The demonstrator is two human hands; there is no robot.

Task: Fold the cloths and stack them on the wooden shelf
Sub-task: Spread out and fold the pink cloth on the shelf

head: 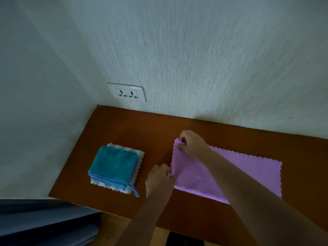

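A purple cloth (pixel 248 167) with scalloped edges lies spread on the brown wooden shelf (pixel 142 128), right of centre. My left hand (pixel 159 180) pinches its near left corner. My right hand (pixel 191 144) pinches its far left corner, and my right forearm crosses over the cloth. Both corners are lifted slightly off the wood. To the left sits a stack of folded cloths: a teal cloth (pixel 113 166) with a blue trim and loop on top of a white cloth (pixel 140 157) that shows only at its edges.
White textured walls meet in the corner behind the shelf. A white double power socket (pixel 127 92) is set in the back wall just above the wood. Blue-grey fabric (pixel 44 221) hangs at the lower left, below the shelf's front edge.
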